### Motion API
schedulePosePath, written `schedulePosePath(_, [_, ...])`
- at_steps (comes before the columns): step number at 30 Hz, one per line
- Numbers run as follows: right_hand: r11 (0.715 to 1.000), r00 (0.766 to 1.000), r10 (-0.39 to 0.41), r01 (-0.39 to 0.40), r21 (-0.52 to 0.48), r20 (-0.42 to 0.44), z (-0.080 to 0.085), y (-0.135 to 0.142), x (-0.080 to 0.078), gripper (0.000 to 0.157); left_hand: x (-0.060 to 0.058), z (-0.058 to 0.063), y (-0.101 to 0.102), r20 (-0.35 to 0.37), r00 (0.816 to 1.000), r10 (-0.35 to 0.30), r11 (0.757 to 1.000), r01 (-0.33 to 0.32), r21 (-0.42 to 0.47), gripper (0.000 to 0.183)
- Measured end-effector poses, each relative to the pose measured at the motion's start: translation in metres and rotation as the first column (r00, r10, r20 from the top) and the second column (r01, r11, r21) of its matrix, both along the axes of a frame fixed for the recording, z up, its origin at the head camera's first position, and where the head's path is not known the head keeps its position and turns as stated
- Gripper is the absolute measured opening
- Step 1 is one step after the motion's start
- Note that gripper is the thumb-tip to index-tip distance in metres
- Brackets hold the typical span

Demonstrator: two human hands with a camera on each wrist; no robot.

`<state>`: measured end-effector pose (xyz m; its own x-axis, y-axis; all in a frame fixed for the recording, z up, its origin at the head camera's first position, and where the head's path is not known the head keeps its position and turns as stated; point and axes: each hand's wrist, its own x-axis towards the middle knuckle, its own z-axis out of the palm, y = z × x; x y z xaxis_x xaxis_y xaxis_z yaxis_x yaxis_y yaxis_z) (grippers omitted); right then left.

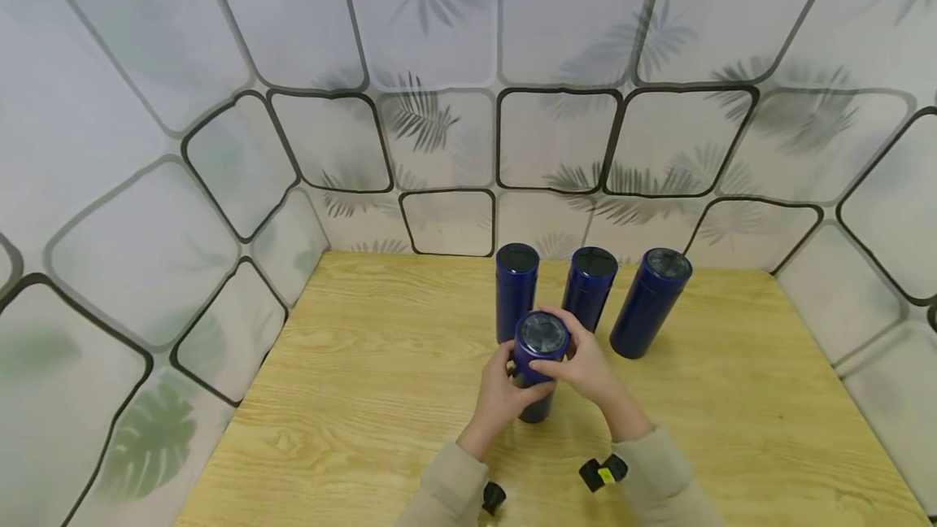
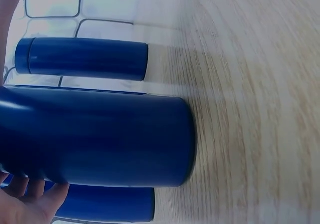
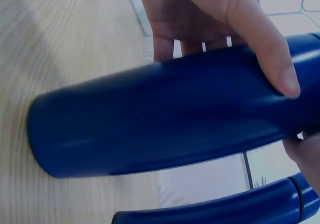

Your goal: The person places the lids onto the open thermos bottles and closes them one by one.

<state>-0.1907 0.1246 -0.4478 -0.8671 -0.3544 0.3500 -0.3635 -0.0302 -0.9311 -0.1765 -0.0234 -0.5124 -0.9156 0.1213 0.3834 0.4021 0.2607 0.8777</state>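
Both hands hold a dark blue thermos flask (image 1: 543, 333) with a glossy dark top, which stands tall at the front of the group. In the head view my left hand (image 1: 505, 393) grips its body from the left, its thumb across the front in the right wrist view. Higher up, my right hand (image 1: 586, 360) wraps the lid end from the right, thumb over the near side. The flask's base (image 2: 187, 139) is close to the wooden tabletop in the left wrist view, and the flask body (image 3: 165, 114) leans slightly in the right wrist view.
Behind the held flask are three matching flasks: a left one (image 1: 516, 291), a middle one (image 1: 589, 287) partly hidden by the right hand, and a right one (image 1: 650, 303). The wooden table (image 1: 351, 397) meets a patterned wall covering (image 1: 446, 222) at the back and sides.
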Motion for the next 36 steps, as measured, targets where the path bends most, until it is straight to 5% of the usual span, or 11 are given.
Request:
schedulePosePath(8, [0.988,0.987,-0.152,0.150,0.030,0.050,0.000,-0.008,0.010,0.070,0.000,0.000,0.003,-0.007,0.999,0.032,0.999,-0.032,-0.011,0.056])
schedulePosePath(12, [0.982,0.981,-0.189,0.188,0.036,0.037,0.000,-0.010,0.011,0.070,0.006,0.015,0.004,-0.022,0.999,0.033,0.999,-0.033,-0.005,0.055])
schedulePosePath(16, [0.981,0.983,-0.185,0.183,0.061,0.022,0.002,-0.009,0.011,0.070,0.015,0.033,0.004,-0.024,0.999,0.027,1.000,-0.027,0.007,0.054])
schedulePosePath(26, [0.991,0.994,-0.093,0.098,0.096,-0.048,-0.011,0.002,0.013,0.067,0.016,0.039,0.003,0.034,0.993,0.109,0.992,-0.111,0.067,0.053])
schedulePosePath(31, [0.983,0.990,-0.108,0.120,0.138,-0.093,-0.022,0.007,0.016,0.058,0.002,0.024,-0.010,0.094,0.984,0.149,0.982,-0.159,0.106,0.057])
schedulePosePath(36, [0.977,0.987,-0.137,0.148,0.151,-0.077,-0.033,0.011,0.018,0.052,-0.018,0.009,-0.027,0.056,0.971,0.233,0.967,-0.237,0.089,0.058])
